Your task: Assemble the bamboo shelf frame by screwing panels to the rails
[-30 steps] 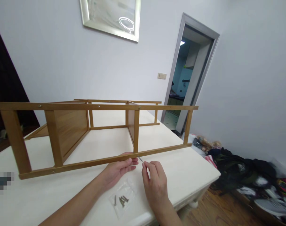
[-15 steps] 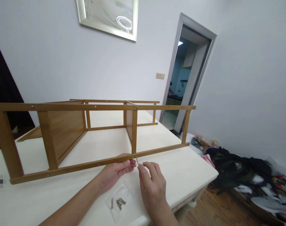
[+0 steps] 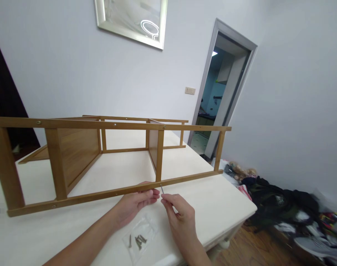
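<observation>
A wooden shelf rack (image 3: 110, 191) lies on its side on the white table. My left hand (image 3: 136, 202) is closed around its lower front rail, with part of the fingers behind the wood. My right hand (image 3: 179, 214) pinches a thin metal hex key (image 3: 162, 189) between thumb and forefinger. The key's tip meets the rail below an upright crosspiece, just right of my left fingertips. Much of the key is hidden in my fingers. Several screws (image 3: 140, 241) rest on a clear plastic bag (image 3: 133, 255) below my hands.
The white table (image 3: 213, 207) ends at a rounded corner on the right. Beyond it, bags and clothes (image 3: 282, 201) are heaped near a grey shoe (image 3: 315, 246). A doorway (image 3: 213, 96) opens behind, and a framed picture (image 3: 129, 35) hangs on the wall.
My right hand's fingers have shifted and curled in around the hex key, while its tip stays at the same spot on the rail. My left hand keeps its place. The view has tilted slightly.
</observation>
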### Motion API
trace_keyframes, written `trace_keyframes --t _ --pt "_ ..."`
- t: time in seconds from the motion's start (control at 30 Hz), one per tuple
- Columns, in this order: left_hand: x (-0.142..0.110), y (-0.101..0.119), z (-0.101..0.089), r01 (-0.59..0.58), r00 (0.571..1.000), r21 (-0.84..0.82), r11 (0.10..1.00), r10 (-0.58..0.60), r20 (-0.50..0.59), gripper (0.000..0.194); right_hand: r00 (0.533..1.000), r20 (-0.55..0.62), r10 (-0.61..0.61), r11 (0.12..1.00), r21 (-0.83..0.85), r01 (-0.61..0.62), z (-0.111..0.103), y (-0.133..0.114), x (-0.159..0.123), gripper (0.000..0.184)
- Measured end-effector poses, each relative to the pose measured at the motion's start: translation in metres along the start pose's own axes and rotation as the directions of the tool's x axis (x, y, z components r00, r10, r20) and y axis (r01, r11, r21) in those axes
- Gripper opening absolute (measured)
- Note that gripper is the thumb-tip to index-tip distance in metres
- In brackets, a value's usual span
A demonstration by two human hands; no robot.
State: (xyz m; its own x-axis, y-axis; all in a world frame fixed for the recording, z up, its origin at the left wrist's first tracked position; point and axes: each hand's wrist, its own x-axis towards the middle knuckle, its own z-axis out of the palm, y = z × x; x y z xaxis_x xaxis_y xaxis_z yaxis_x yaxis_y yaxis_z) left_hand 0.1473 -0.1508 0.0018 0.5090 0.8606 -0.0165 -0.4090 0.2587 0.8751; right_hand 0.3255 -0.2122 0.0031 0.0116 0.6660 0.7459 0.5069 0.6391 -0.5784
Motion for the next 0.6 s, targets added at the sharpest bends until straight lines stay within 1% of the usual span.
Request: trace_keyframes --t 0.1,0.33,0.47,0.6 --pt "0.0009 -0.0013 -0.0003 0.001 1.000 -0.009 1.000 -0.001 0.009 0.016 1.000 0.008 -0.029 1.000 0.001 0.029 -0.0013 -0.0009 0.0008 0.024" --pt "0.0029 -0.0038 -0.0005 0.001 1.000 -0.022 1.000 0.000 0.017 0.017 0.995 0.064 -0.079 0.995 -0.048 0.082 -0.0050 -0.0037 -0.0016 0.039" --pt "0.0020 -0.0025 0.0014 0.000 1.000 -0.030 1.000 0.000 0.000 0.018 0.990 0.045 -0.131 0.987 -0.085 0.134 -0.0049 -0.0035 -0.0011 0.042" --pt "0.0004 -0.0011 0.0036 0.000 1.000 -0.028 1.000 0.000 -0.008 0.016 0.987 0.040 -0.155 0.980 -0.118 0.159 -0.0036 -0.0019 -0.0014 0.045"
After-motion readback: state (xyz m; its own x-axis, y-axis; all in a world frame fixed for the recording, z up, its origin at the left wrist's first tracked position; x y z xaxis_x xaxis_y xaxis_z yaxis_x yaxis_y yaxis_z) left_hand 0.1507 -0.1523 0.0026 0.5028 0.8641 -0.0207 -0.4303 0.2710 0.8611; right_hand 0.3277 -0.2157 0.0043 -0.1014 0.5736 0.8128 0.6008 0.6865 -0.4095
